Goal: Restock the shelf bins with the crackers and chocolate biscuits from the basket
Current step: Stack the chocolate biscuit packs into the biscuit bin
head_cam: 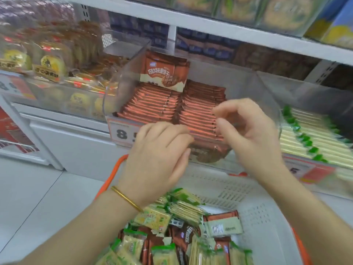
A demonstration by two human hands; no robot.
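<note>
A clear shelf bin point(122, 81) holds two rows of brown chocolate biscuit packs point(152, 104), with one pack point(164, 73) standing upright at the back. My left hand point(156, 159) rests at the bin's front edge, fingers curled against the front packs. My right hand point(250, 134) hovers over the right row with fingers apart and nothing in it. Below, the white basket point(257, 203) with an orange handle holds several green-trimmed cracker packs point(183, 205) and brown biscuit packs point(223, 224). To the right, another bin holds cracker packs point(313, 136) in rows.
A bin of yellow pastries point(51, 64) stands to the left. A price tag point(122, 132) hangs on the biscuit bin's front. An upper shelf point(210, 22) carries more goods overhead. Grey floor point(38, 197) shows at lower left.
</note>
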